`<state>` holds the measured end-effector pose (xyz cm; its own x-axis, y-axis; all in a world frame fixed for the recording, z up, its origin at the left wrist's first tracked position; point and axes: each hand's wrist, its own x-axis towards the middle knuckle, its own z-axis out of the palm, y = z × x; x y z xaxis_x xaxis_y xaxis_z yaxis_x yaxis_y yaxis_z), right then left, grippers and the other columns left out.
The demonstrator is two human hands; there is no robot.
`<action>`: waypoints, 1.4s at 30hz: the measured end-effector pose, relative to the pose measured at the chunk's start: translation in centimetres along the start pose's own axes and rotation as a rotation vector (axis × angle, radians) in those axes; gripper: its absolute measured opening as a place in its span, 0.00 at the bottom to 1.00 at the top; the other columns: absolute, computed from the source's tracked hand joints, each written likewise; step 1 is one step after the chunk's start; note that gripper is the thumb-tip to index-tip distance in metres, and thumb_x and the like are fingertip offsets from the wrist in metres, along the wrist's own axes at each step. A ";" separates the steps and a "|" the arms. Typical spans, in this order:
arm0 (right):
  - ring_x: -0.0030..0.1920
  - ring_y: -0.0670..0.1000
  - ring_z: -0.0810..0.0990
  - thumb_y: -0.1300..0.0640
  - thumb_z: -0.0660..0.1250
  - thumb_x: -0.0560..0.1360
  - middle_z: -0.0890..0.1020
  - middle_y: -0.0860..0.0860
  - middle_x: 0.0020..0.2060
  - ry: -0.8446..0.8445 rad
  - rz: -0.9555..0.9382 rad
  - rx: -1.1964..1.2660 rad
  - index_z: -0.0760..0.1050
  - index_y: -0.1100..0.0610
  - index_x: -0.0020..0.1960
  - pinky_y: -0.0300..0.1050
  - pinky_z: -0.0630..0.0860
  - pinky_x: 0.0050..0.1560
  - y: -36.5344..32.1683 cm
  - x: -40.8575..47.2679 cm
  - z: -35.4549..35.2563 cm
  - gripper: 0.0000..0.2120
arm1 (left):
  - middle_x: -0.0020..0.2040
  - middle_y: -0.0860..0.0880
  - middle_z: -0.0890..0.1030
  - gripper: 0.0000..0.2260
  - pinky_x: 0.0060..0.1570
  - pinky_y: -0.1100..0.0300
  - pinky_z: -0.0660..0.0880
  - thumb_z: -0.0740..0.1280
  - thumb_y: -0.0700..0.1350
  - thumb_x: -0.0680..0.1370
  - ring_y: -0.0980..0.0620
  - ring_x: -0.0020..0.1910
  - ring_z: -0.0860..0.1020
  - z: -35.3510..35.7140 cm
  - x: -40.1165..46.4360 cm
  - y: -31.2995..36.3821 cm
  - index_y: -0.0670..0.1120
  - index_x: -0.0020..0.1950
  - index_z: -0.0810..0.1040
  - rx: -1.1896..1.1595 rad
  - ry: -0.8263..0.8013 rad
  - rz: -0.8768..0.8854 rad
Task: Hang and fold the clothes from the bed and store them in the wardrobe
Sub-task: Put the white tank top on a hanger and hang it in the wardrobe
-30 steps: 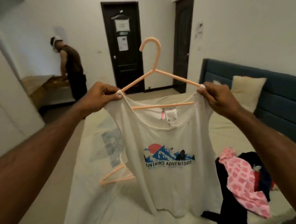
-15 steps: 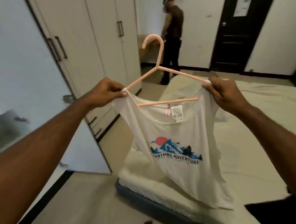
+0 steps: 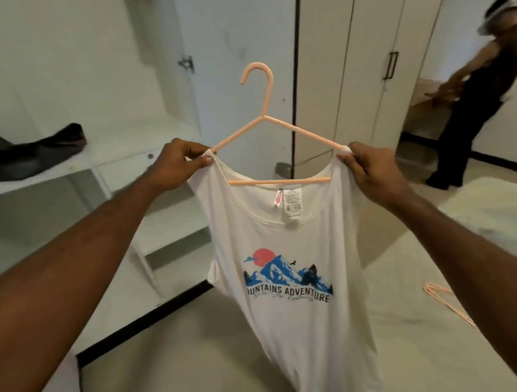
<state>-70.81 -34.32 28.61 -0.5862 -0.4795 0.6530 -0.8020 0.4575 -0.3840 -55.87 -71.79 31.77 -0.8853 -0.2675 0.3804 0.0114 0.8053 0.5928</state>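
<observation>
At wardrobe [image 3: 234, 44] front, door open, shelves showing: white top [image 3: 283, 224] hangs on pink hanger [image 3: 265, 109], held mid-air between both hands, over the floor, bed [image 3: 440, 275] just to the right.

Grip state: left hand [image 3: 177, 164] pinches the left strap against the hanger end, fingers [image 3: 201, 158] curled round it. Right hand [image 3: 369, 176] does the same on the right strap, fingers curled on fabric and hanger tip.

Step in hand, as I read it: carry the hung top to the rail. Rail itself not visible, likely above frame. Advice:
- Keep both straps pinched until the hook is over the rail; the straps are thin and sit right at the hanger ends, so they could slip off.
- Keep the hanger level, hook pointing up.
- One hand will need to move to the hook or neck to seat it; release that strap last-moment.
- Hem hangs low, watch it against the shelf edge.

Text readable: chest print "…UNTAINS ADVENTURE", first letters lost in a fold, over a blue mountain and red sun graphic. Script line below it illegible. White neck label and small pink tag: print too fine to read.

Also in view: dark garment [image 3: 18, 154] on a shelf, spare hanger [image 3: 445, 302] on the bed, second person [image 3: 482, 88] far right.
</observation>
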 end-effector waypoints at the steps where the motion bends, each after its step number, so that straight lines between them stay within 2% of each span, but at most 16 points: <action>1: 0.31 0.53 0.72 0.47 0.58 0.84 0.72 0.48 0.29 0.006 0.002 0.015 0.71 0.57 0.41 0.47 0.62 0.34 -0.6 1.8 1.7 0.18 | 0.52 0.46 0.85 0.09 0.54 0.56 0.74 0.73 0.45 0.78 0.48 0.52 0.81 -1.2 1.0 -1.2 0.46 0.57 0.86 0.040 0.060 -0.016; 3: 0.30 0.51 0.71 0.49 0.60 0.85 0.71 0.45 0.29 0.025 0.015 0.062 0.70 0.55 0.41 0.44 0.63 0.32 -1.9 5.5 5.1 0.16 | 0.49 0.49 0.81 0.13 0.53 0.54 0.71 0.72 0.53 0.75 0.48 0.51 0.77 -3.7 3.7 -3.6 0.51 0.56 0.86 0.136 0.192 -0.038; 4: 0.30 0.49 0.71 0.50 0.60 0.85 0.71 0.44 0.29 0.040 0.020 0.095 0.70 0.54 0.40 0.41 0.64 0.31 -2.5 7.4 6.8 0.16 | 0.47 0.50 0.79 0.13 0.53 0.53 0.71 0.72 0.54 0.74 0.48 0.50 0.76 -5.0 5.1 -4.7 0.52 0.57 0.86 0.158 0.253 -0.046; 6: 0.29 0.43 0.70 0.50 0.61 0.85 0.70 0.44 0.28 0.082 0.035 0.154 0.68 0.51 0.39 0.36 0.63 0.30 -3.9 11.5 10.0 0.16 | 0.47 0.49 0.78 0.13 0.54 0.54 0.73 0.75 0.49 0.75 0.49 0.47 0.76 -7.5 8.4 -6.7 0.50 0.59 0.85 0.156 0.355 -0.054; 9: 0.28 0.44 0.70 0.50 0.61 0.85 0.68 0.46 0.26 0.144 0.039 0.184 0.64 0.49 0.35 0.38 0.63 0.31 -5.5 18.2 14.2 0.19 | 0.50 0.44 0.80 0.18 0.57 0.53 0.76 0.78 0.42 0.73 0.48 0.46 0.78 -11.5 13.4 -9.1 0.46 0.61 0.82 0.134 0.453 -0.052; 12: 0.29 0.48 0.73 0.48 0.60 0.85 0.72 0.47 0.27 0.182 0.036 0.209 0.68 0.53 0.37 0.48 0.67 0.31 -7.1 25.4 17.2 0.19 | 0.49 0.42 0.81 0.18 0.57 0.55 0.75 0.77 0.38 0.71 0.47 0.47 0.79 -15.6 18.2 -11.4 0.45 0.60 0.81 0.124 0.530 -0.031; 15: 0.30 0.50 0.74 0.47 0.60 0.85 0.74 0.48 0.28 0.220 0.023 0.216 0.68 0.51 0.37 0.47 0.68 0.30 -9.2 32.1 19.1 0.18 | 0.47 0.41 0.80 0.18 0.55 0.57 0.73 0.77 0.37 0.71 0.45 0.48 0.78 -19.4 22.5 -12.9 0.43 0.59 0.79 0.174 0.558 0.039; 18: 0.30 0.50 0.71 0.47 0.60 0.84 0.72 0.47 0.28 0.239 0.008 0.203 0.63 0.49 0.34 0.44 0.62 0.29 -11.6 38.9 20.3 0.21 | 0.47 0.42 0.80 0.17 0.52 0.58 0.72 0.76 0.37 0.72 0.45 0.46 0.79 -23.5 26.6 -14.1 0.43 0.60 0.78 0.212 0.567 0.086; 21: 0.33 0.55 0.71 0.48 0.59 0.85 0.71 0.48 0.29 0.233 -0.003 0.155 0.62 0.51 0.34 0.48 0.61 0.32 -14.0 45.5 21.1 0.21 | 0.48 0.43 0.80 0.16 0.49 0.61 0.73 0.76 0.38 0.74 0.46 0.44 0.79 -27.4 30.1 -15.2 0.42 0.59 0.78 0.236 0.545 0.104; 26: 0.41 0.58 0.75 0.46 0.59 0.85 0.76 0.53 0.36 0.245 -0.009 0.145 0.73 0.57 0.42 0.48 0.68 0.39 -17.0 55.6 22.1 0.18 | 0.43 0.47 0.82 0.09 0.39 0.71 0.71 0.75 0.40 0.76 0.53 0.39 0.77 -32.9 35.7 -16.4 0.43 0.54 0.79 0.306 0.500 0.079; 30: 0.41 0.55 0.73 0.47 0.60 0.85 0.76 0.54 0.39 0.258 -0.002 0.157 0.79 0.60 0.52 0.45 0.67 0.41 -18.7 63.0 22.8 0.17 | 0.40 0.47 0.83 0.05 0.38 0.65 0.71 0.75 0.43 0.76 0.54 0.38 0.78 -36.0 40.2 -17.2 0.43 0.47 0.82 0.442 0.412 0.066; 33: 0.41 0.56 0.72 0.47 0.61 0.84 0.79 0.57 0.44 0.285 -0.010 0.161 0.80 0.60 0.54 0.45 0.66 0.42 -19.6 68.3 23.2 0.17 | 0.39 0.48 0.83 0.07 0.38 0.64 0.70 0.74 0.45 0.77 0.54 0.38 0.78 -37.5 43.8 -18.1 0.42 0.43 0.83 0.541 0.352 0.043; 36: 0.42 0.57 0.73 0.48 0.62 0.84 0.77 0.57 0.45 0.303 -0.016 0.157 0.79 0.61 0.55 0.45 0.66 0.42 -20.7 73.4 23.2 0.16 | 0.39 0.47 0.83 0.08 0.37 0.64 0.71 0.74 0.47 0.77 0.53 0.38 0.78 -38.7 47.4 -19.4 0.42 0.43 0.83 0.568 0.351 0.025; 40: 0.54 0.63 0.79 0.47 0.61 0.84 0.78 0.60 0.55 0.326 -0.030 0.129 0.77 0.61 0.61 0.48 0.70 0.46 -22.5 80.0 22.8 0.17 | 0.39 0.47 0.83 0.09 0.38 0.63 0.72 0.74 0.48 0.77 0.53 0.38 0.77 -40.7 51.8 -20.4 0.43 0.42 0.83 0.594 0.319 0.006; 42: 0.56 0.62 0.80 0.47 0.62 0.84 0.79 0.60 0.57 0.345 -0.046 0.121 0.77 0.60 0.62 0.49 0.72 0.47 -23.4 83.1 22.9 0.17 | 0.38 0.48 0.82 0.10 0.37 0.63 0.71 0.74 0.48 0.77 0.53 0.37 0.76 -42.1 53.7 -20.8 0.43 0.41 0.82 0.610 0.326 0.004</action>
<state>-103.39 -102.05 76.89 -0.4929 -0.2069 0.8451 -0.8462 0.3400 -0.4103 -84.08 -125.15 69.75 -0.6994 -0.3325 0.6326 -0.3342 0.9346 0.1218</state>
